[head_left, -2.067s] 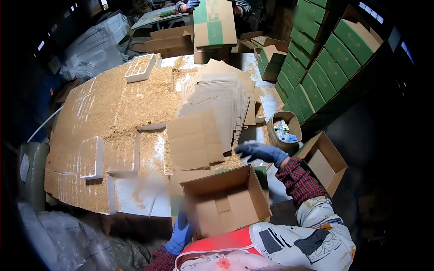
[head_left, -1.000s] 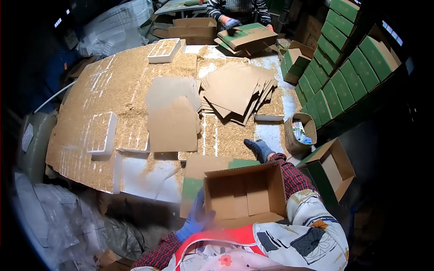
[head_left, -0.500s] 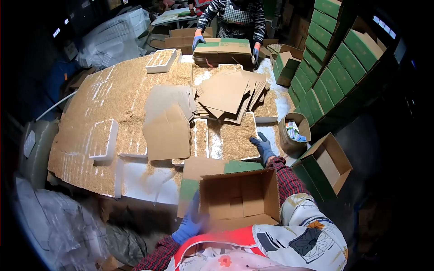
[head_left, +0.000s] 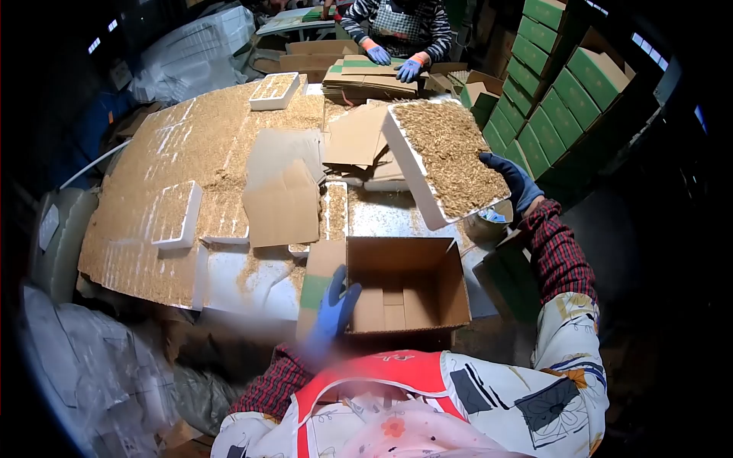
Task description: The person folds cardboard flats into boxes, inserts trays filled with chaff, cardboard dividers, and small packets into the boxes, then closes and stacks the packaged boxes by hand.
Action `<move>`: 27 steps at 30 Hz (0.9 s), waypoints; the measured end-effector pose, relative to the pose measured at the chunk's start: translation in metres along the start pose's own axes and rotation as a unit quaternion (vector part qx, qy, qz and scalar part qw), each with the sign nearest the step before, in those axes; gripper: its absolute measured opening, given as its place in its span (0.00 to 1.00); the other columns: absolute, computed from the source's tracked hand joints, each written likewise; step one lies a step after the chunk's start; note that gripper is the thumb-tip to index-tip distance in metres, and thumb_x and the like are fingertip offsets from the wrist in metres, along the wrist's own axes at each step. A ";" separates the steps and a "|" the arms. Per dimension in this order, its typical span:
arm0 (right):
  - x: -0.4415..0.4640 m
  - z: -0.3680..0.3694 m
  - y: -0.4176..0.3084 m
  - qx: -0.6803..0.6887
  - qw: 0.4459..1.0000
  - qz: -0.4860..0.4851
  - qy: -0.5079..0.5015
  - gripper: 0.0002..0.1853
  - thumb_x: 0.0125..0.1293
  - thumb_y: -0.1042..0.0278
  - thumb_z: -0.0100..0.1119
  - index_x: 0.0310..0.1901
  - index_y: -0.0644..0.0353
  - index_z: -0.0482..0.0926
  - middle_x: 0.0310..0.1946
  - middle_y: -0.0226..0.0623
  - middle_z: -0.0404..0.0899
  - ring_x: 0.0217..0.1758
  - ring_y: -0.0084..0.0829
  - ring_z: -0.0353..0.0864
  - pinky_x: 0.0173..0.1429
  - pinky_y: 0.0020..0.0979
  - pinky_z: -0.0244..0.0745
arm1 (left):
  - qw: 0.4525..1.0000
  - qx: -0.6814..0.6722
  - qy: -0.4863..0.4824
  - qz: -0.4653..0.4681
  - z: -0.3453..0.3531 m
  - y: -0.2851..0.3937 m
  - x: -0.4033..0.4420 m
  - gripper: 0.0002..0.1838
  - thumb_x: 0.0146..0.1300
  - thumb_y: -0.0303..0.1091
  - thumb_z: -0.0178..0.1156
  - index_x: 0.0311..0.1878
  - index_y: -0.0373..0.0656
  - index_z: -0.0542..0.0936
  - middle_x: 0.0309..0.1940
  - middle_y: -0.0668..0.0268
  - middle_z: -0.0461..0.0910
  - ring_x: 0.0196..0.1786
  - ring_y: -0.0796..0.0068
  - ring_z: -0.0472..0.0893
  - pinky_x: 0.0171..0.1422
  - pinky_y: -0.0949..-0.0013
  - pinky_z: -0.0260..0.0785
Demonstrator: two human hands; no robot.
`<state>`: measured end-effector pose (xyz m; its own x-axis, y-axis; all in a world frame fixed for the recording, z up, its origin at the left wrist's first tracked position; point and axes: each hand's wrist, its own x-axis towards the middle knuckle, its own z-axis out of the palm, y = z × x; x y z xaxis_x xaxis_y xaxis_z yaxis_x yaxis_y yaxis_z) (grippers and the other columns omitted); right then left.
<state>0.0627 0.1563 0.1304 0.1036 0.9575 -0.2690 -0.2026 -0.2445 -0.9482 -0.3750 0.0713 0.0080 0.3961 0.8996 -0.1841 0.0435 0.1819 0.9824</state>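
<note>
Gloved in blue, my right hand (head_left: 513, 183) grips the right edge of a white foam tray (head_left: 450, 156) filled with brown husk-like material. The tray is raised and tilted above the table's right side. Below and left of it, an open cardboard box (head_left: 405, 294) stands at the table's near edge, its inside bare. My left hand (head_left: 334, 309), also in a blue glove, is at the box's left side with thumb and fingers apart. Flat cardboard sheets (head_left: 282, 206) lie beyond the box.
Husk-covered trays (head_left: 164, 153) spread over the table's left. Green boxes (head_left: 542, 126) are stacked at the right. Across the table a person (head_left: 393, 38) rests both gloved hands on folded cartons (head_left: 366, 80). Clear plastic wrap (head_left: 99, 366) lies at lower left.
My right hand has taken hold of the husk-filled tray and lifted it off the table, up and to the right. The co-worker's hands have moved onto the top of the folded cartons.
</note>
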 end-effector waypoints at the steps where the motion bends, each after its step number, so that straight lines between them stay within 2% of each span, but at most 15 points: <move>1: -0.007 0.005 -0.002 0.000 1.000 0.003 0.002 0.30 0.62 0.57 0.63 0.62 0.64 0.69 0.53 0.36 0.77 0.53 0.27 0.77 0.58 0.26 0.71 | 1.000 0.020 0.009 -0.013 0.001 0.002 0.003 0.36 0.67 0.43 0.56 0.71 0.33 0.56 0.67 0.50 0.63 0.70 0.61 0.61 0.71 0.64 0.55; 3: -0.024 0.032 -0.016 -0.143 0.989 0.008 -0.043 0.32 0.61 0.58 0.65 0.63 0.66 0.68 0.54 0.35 0.76 0.56 0.25 0.74 0.61 0.25 0.68 | 0.998 0.058 0.014 0.002 0.000 -0.018 0.016 0.35 0.69 0.46 0.53 0.70 0.33 0.57 0.60 0.51 0.70 0.62 0.63 0.69 0.67 0.66 0.60; 5: -0.026 0.051 -0.011 -0.214 0.964 0.020 -0.155 0.37 0.58 0.63 0.67 0.67 0.64 0.64 0.55 0.35 0.76 0.53 0.25 0.76 0.56 0.25 0.72 | 0.982 0.128 0.048 0.134 -0.005 -0.037 0.033 0.30 0.72 0.44 0.48 0.68 0.32 0.60 0.54 0.54 0.73 0.56 0.64 0.72 0.63 0.66 0.63; 6: -0.027 0.056 -0.006 -0.217 0.954 0.063 -0.198 0.37 0.57 0.67 0.67 0.68 0.64 0.63 0.55 0.36 0.76 0.51 0.24 0.77 0.54 0.24 0.73 | 0.954 0.209 0.003 0.217 -0.013 -0.039 0.033 0.24 0.73 0.38 0.45 0.65 0.30 0.63 0.52 0.54 0.73 0.56 0.62 0.72 0.63 0.66 0.63; 7: -0.030 0.064 -0.001 -0.219 0.939 0.106 -0.242 0.37 0.57 0.70 0.68 0.68 0.63 0.62 0.55 0.36 0.76 0.49 0.24 0.78 0.51 0.24 0.75 | 0.975 0.148 -0.027 0.166 -0.009 -0.007 0.030 0.20 0.72 0.31 0.43 0.64 0.33 0.64 0.53 0.55 0.73 0.57 0.63 0.72 0.64 0.67 0.63; 9: -0.034 0.082 0.014 -0.171 0.917 0.161 -0.324 0.36 0.57 0.76 0.66 0.67 0.65 0.63 0.54 0.34 0.77 0.50 0.19 0.77 0.52 0.23 0.75 | 0.860 0.322 0.028 0.395 -0.022 -0.053 0.038 0.21 0.71 0.30 0.46 0.66 0.36 0.64 0.52 0.56 0.74 0.55 0.67 0.73 0.62 0.68 0.65; 10: -0.036 0.089 0.021 -0.197 0.898 0.172 -0.354 0.35 0.58 0.75 0.67 0.67 0.65 0.64 0.54 0.34 0.77 0.50 0.18 0.76 0.53 0.23 0.75 | 0.962 0.169 -0.012 0.213 -0.015 -0.044 0.035 0.23 0.71 0.34 0.49 0.67 0.37 0.64 0.52 0.57 0.75 0.54 0.70 0.73 0.60 0.68 0.66; 11: -0.037 0.094 0.027 -0.224 0.879 0.181 -0.381 0.35 0.58 0.73 0.67 0.67 0.64 0.64 0.54 0.33 0.77 0.49 0.17 0.75 0.53 0.23 0.75 | 0.999 -0.009 0.015 0.027 -0.008 -0.035 0.032 0.26 0.70 0.37 0.51 0.68 0.38 0.64 0.51 0.59 0.76 0.53 0.73 0.74 0.59 0.69 0.67; 15: -0.033 0.103 0.064 -0.342 0.822 0.134 -0.435 0.36 0.58 0.60 0.69 0.67 0.59 0.66 0.53 0.31 0.77 0.52 0.20 0.72 0.57 0.28 0.69 | 0.975 0.127 -0.021 0.180 -0.020 -0.056 0.036 0.27 0.69 0.41 0.52 0.67 0.37 0.64 0.56 0.56 0.74 0.58 0.69 0.72 0.63 0.67 0.64; 17: -0.043 0.118 0.063 -0.462 0.793 0.093 -0.386 0.36 0.57 0.58 0.68 0.66 0.57 0.66 0.52 0.34 0.78 0.52 0.25 0.72 0.59 0.31 0.67 | 0.993 0.029 -0.077 0.084 -0.020 -0.021 0.024 0.25 0.71 0.42 0.47 0.67 0.38 0.65 0.64 0.58 0.68 0.65 0.64 0.68 0.67 0.65 0.62; 21: -0.043 0.120 0.098 -0.491 0.784 0.055 -0.376 0.33 0.58 0.57 0.62 0.64 0.57 0.67 0.50 0.40 0.79 0.53 0.33 0.76 0.60 0.35 0.68 | 0.988 -0.058 -0.140 -0.005 -0.041 -0.017 0.026 0.27 0.71 0.46 0.47 0.67 0.41 0.65 0.63 0.60 0.69 0.64 0.64 0.70 0.65 0.64 0.64; 23: -0.047 0.124 0.120 -0.699 0.672 -0.035 -0.243 0.29 0.60 0.54 0.55 0.62 0.58 0.68 0.49 0.45 0.80 0.53 0.42 0.78 0.57 0.40 0.70 | 0.960 -0.234 -0.112 -0.106 -0.071 -0.039 0.042 0.27 0.71 0.46 0.48 0.69 0.44 0.64 0.62 0.62 0.69 0.62 0.67 0.71 0.62 0.65 0.65; 24: -0.052 0.123 0.127 -0.715 0.655 -0.097 -0.226 0.28 0.61 0.51 0.51 0.59 0.59 0.69 0.44 0.47 0.79 0.48 0.48 0.78 0.51 0.44 0.72 | 0.963 -0.259 -0.041 -0.070 -0.090 -0.069 0.061 0.25 0.71 0.45 0.49 0.67 0.45 0.65 0.58 0.63 0.71 0.59 0.68 0.73 0.58 0.66 0.68; 26: -0.062 0.125 0.147 -0.765 0.572 -0.232 -0.183 0.26 0.61 0.52 0.53 0.56 0.60 0.71 0.38 0.44 0.75 0.37 0.43 0.77 0.42 0.41 0.70 | 0.988 -0.151 0.031 -0.023 -0.149 -0.125 0.097 0.19 0.71 0.45 0.50 0.59 0.45 0.71 0.50 0.68 0.75 0.52 0.71 0.75 0.50 0.72 0.69; 27: -0.063 0.123 0.154 -0.767 0.537 -0.306 -0.175 0.25 0.61 0.52 0.53 0.55 0.60 0.72 0.36 0.43 0.73 0.35 0.42 0.76 0.40 0.41 0.69 | 0.970 -0.202 0.081 -0.106 -0.164 -0.132 0.111 0.27 0.64 0.52 0.55 0.60 0.46 0.70 0.51 0.69 0.74 0.57 0.70 0.72 0.55 0.67 0.66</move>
<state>-0.0950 0.0771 0.0220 -0.5500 0.8344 -0.0350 0.8321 0.5511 0.0626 -0.4872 0.2122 -0.1472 0.2666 0.8695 -0.4158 -0.2675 0.4812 0.8348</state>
